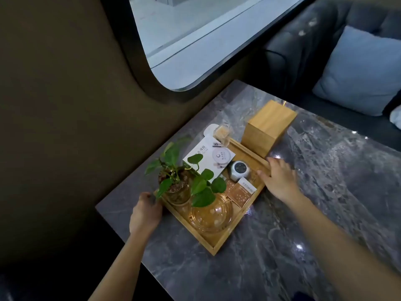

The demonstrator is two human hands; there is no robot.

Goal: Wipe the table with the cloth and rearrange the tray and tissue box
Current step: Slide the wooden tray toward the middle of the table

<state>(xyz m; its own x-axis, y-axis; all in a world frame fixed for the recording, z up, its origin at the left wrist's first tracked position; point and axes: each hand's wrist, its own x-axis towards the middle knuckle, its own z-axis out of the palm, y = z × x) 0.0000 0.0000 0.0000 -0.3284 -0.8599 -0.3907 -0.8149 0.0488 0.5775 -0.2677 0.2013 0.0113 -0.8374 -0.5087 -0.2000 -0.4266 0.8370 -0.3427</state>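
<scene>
Both hands, left hand (145, 211) and right hand (280, 181), grip the tray (225, 237), fingertips hidden.

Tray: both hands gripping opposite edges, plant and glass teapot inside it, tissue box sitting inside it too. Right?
Not quite. The head view shows the tissue box standing on the table just beyond the tray, not inside it. The rest holds: left hand and right hand on opposite edges, plant and glass teapot inside.

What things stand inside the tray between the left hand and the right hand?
In the head view, between the left hand and the right hand, the tray carries a potted plant, a glass teapot, brown packets and a small round silver device.
</scene>
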